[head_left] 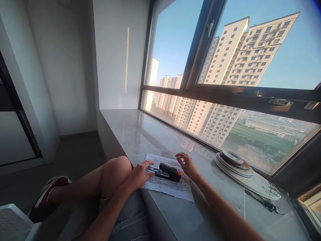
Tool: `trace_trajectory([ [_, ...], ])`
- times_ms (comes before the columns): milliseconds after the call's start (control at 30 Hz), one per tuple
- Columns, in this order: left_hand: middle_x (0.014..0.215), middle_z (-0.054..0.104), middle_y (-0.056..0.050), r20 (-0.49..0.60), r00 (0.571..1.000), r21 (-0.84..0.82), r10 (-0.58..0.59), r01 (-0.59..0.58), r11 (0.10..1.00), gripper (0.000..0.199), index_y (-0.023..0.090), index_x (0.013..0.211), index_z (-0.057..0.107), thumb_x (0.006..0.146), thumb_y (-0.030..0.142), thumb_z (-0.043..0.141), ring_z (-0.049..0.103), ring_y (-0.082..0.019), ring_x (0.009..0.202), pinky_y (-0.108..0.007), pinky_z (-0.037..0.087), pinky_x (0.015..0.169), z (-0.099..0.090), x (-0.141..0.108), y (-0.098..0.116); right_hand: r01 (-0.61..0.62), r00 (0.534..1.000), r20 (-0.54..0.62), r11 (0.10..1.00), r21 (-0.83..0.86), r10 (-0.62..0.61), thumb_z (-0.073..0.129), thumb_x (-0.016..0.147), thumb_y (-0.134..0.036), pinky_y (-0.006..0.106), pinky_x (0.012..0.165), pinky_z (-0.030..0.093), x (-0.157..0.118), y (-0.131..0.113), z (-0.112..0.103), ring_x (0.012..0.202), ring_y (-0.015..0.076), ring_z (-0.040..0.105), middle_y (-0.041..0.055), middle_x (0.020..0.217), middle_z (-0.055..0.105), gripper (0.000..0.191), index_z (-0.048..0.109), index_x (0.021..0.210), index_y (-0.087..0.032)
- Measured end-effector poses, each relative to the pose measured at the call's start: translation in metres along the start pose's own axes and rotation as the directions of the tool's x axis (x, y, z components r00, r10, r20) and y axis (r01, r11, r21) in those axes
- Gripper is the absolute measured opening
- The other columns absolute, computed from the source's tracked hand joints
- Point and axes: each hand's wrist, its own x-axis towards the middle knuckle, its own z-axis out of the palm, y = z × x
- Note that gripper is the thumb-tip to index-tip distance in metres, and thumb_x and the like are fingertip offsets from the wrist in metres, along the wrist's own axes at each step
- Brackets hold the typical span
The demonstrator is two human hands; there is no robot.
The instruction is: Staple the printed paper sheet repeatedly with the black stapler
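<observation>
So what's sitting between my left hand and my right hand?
In the head view, a black stapler with a red end lies between your left hand and right hand, on a printed sheet.

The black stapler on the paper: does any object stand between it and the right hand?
Nothing visible stands between the right hand and the black stapler; only printed paper shows in the gap.
</observation>
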Motion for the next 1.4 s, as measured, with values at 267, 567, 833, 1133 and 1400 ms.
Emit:
trace_trajectory([
  [267,0.122,0.07,-0.005,0.024,0.998,0.049,0.055,-0.056,0.997,0.028,0.025,0.112,0.072,0.085,0.027,0.068,0.062,-0.024,0.116,-0.034,0.045,0.104,0.003,0.001,-0.002,-0.055,0.946,0.289,0.949,-0.309,0.149,0.033,0.101,-0.037,0.051,0.123,0.02,0.017,0.044,0.02,0.15,0.0265,0.027,0.0131,0.159,0.033,0.055,0.043,0.15,-0.014],
  [567,0.125,0.067,-0.005,0.049,0.998,0.088,0.039,-0.043,0.995,0.03,0.026,0.118,0.069,0.089,0.029,0.063,0.059,-0.024,0.119,-0.035,0.045,0.103,0.0,-0.001,0.0,0.122,0.849,0.528,0.98,-0.155,-0.022,0.044,0.097,-0.034,0.06,0.121,0.017,0.081,-0.026,0.076,0.15,0.0289,0.025,0.0084,0.162,0.028,0.057,0.038,0.153,-0.024],
  [833,0.126,0.066,-0.004,0.022,1.0,0.087,0.013,-0.015,0.996,0.032,0.026,0.12,0.067,0.089,0.027,0.062,0.06,-0.023,0.118,-0.034,0.046,0.101,-0.001,-0.002,0.003,-0.017,0.978,0.199,0.921,0.388,-0.065,0.031,0.1,-0.06,0.045,0.102,0.049,0.038,-0.058,0.018,0.122,0.0271,0.059,0.0113,0.132,0.063,0.058,0.064,0.125,-0.021],
  [1133,0.134,0.062,-0.009,-0.026,0.997,-0.04,-0.071,0.07,0.997,0.05,0.025,0.132,0.059,0.084,0.034,0.07,0.057,-0.028,0.125,-0.042,0.043,0.109,-0.003,-0.003,0.004,0.186,0.982,0.033,0.981,-0.053,-0.185,0.061,0.092,-0.042,0.04,0.084,0.054,-0.037,-0.077,0.033,0.094,0.027,0.068,0.0072,0.106,0.074,0.033,0.067,0.119,-0.025],
  [1400,0.151,0.046,-0.016,-0.094,0.974,-0.431,-0.208,0.148,0.89,0.057,0.021,0.141,0.046,0.091,0.044,0.064,0.047,-0.029,0.138,-0.041,0.044,0.111,0.003,0.005,0.0,0.478,0.807,-0.096,0.741,-0.473,-0.582,0.048,0.1,-0.019,0.04,0.08,0.048,-0.045,-0.073,0.038,0.089,0.0236,0.063,0.0125,0.112,0.071,0.04,0.053,0.139,-0.022],
])
